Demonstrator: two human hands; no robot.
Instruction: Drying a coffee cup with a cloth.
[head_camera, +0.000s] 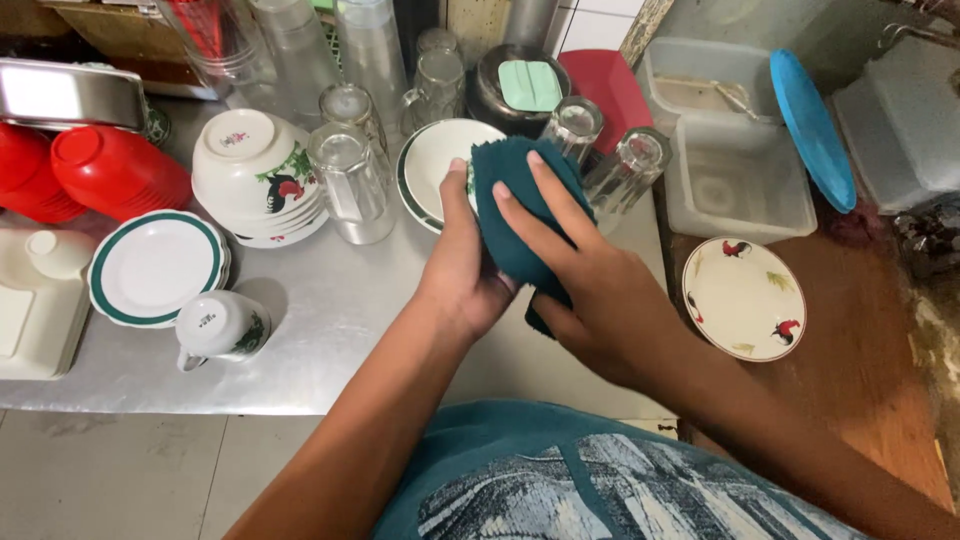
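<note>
We find the wiping step in hand: our left hand (462, 275) grips a green-rimmed plate (440, 170) above the steel counter (330, 330) while our right hand (585, 290) presses a teal cloth (520, 200) onto it, so the next move likely calls for turning the plate.

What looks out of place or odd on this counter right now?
Little stands out. One rooster plate sits alone on the wooden surface, away from the other dishes on the metal counter. A white mug lies on its side. Both hands, left and right, hold a green cloth.
</note>
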